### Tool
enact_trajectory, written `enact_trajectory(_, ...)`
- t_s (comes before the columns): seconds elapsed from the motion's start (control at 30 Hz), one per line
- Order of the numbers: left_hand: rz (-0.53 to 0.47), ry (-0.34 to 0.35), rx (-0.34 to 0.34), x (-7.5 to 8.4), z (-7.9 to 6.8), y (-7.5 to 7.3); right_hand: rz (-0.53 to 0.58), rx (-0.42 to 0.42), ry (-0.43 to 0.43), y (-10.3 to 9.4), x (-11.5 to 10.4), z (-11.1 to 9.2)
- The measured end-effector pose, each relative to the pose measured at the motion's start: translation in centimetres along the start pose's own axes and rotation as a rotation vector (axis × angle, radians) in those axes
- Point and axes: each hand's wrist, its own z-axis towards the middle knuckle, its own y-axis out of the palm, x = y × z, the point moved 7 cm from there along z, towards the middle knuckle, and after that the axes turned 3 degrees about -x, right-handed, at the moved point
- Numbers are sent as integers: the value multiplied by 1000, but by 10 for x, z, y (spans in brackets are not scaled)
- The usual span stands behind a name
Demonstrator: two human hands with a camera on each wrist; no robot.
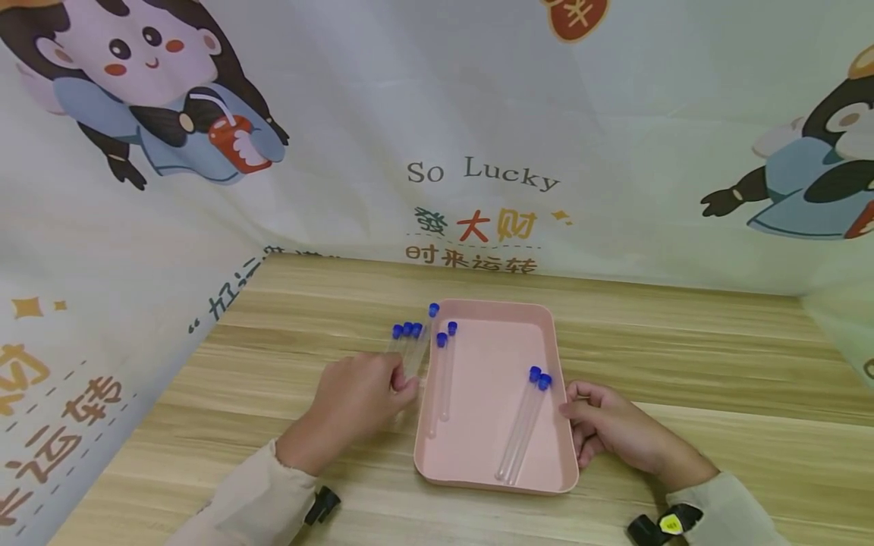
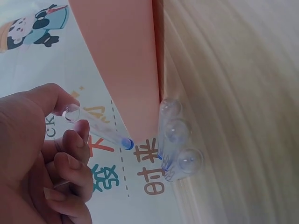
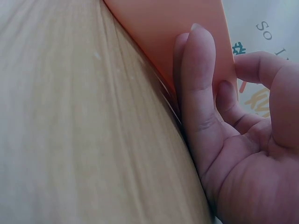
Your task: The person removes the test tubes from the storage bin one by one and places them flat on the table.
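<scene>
My left hand [image 1: 362, 394] is at the left side of a pink tray [image 1: 492, 341]. In the left wrist view its thumb and index finger pinch a clear test tube [image 2: 105, 130] with a blue cap, held above the table beside the tray wall. Below it, three more capped test tubes [image 2: 177, 130] lie side by side on the table along the tray. Inside the tray are two capped tubes [image 1: 446, 379] at the left and two [image 1: 522, 428] at the right. My right hand [image 1: 621, 436] grips the tray's right edge, thumb at the rim, fingers against the outer wall.
The tray rests on a wood-grain table [image 1: 683, 356]. Behind and to the left hangs a pale printed cloth [image 1: 341, 91] with cartoon figures and lettering. Black wrist devices sit at both beige sleeves [image 1: 253, 493].
</scene>
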Motion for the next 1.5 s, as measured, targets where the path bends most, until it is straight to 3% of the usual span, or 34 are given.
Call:
enact_trajectory(0.3, -2, -18, 18, -5, 1, 2, 8, -6, -6, 0, 2, 1)
enact_trajectory(0.67, -7, -8, -10, -7, 2, 11, 6, -4, -6, -1, 1, 1)
enact_trajectory(1.2, 43, -26, -116, -10, 5, 26, 11, -7, 2, 0, 0, 1)
enact_trajectory(1.5, 120, 31, -159, -4, 7, 34, 3, -1, 0, -1, 0, 1)
